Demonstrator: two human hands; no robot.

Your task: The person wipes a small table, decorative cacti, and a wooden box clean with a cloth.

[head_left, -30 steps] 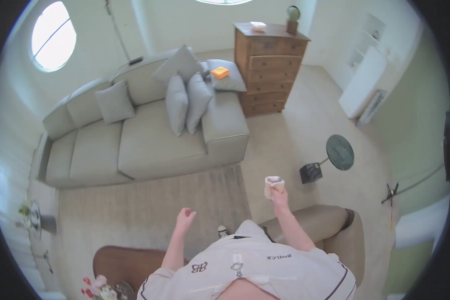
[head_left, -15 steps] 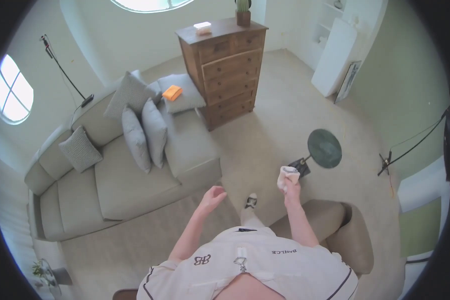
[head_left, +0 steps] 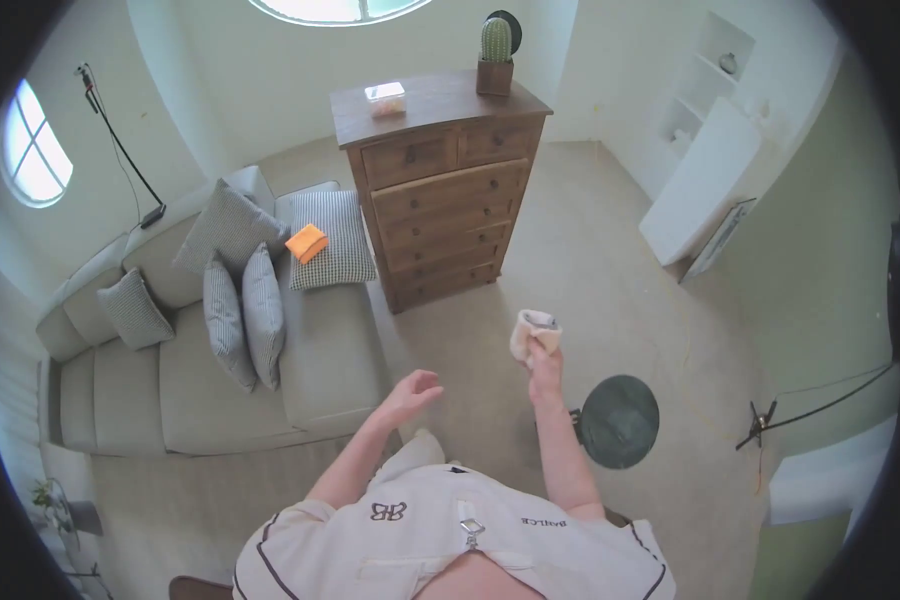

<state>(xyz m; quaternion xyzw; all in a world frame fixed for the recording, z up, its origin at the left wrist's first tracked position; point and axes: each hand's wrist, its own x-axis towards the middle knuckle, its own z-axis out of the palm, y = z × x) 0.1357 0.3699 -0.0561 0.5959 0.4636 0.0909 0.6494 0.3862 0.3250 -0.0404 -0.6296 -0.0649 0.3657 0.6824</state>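
My right hand [head_left: 544, 370] is closed round a pale pinkish-white bundle of soft cloth [head_left: 532, 338], with some grey showing at its top. The bundle is held up in front of my body, over the floor. My left hand [head_left: 410, 396] hangs in the air to the left, its fingers loosely bent and nothing in them. Between that hand and the wooden chest of drawers [head_left: 440, 205] lies a stretch of floor. An orange folded cloth [head_left: 307, 243] rests on a checked cushion [head_left: 335, 262] at the sofa's far end.
A long grey sofa [head_left: 225, 405] with several cushions runs along the left. Close to my right arm stands a round dark side table [head_left: 620, 422]. On the chest are a potted cactus [head_left: 495, 45] and a clear box [head_left: 385, 98]. A tripod stand [head_left: 760, 422] is at the right.
I have moved forward, toward the chest of drawers, and it appears nearer. The side table has passed to beside my right arm. The cloth bundle stays in my right hand.
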